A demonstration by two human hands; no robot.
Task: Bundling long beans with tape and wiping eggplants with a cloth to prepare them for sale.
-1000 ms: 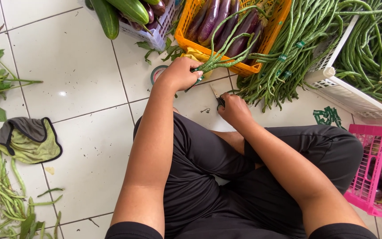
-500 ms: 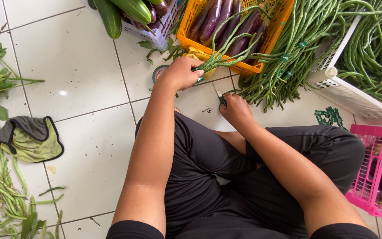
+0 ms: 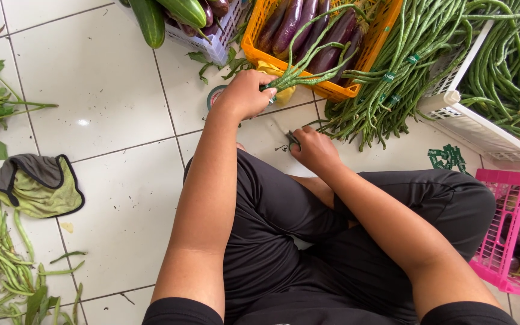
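- Change since the earlier frame: the right hand (image 3: 314, 150) has drawn slightly nearer the body, while the left hand (image 3: 245, 93) stays clamped on the bundle of long green beans (image 3: 308, 69).
- Left hand: closed around the cut ends of the bundle, which is held low over the white tiled floor (image 3: 109, 90); its free length fans up and right across the orange plastic crate of purple aubergines (image 3: 356, 90), apparently to keep the stems gathered and even.
- Right hand: closed on a small dark object, too hidden to identify, resting on the floor just near-right of the bundle's ends.
- Surroundings: loose heap of long beans (image 3: 404, 78) to the right; green cloth (image 3: 40, 186) lying well apart, left.
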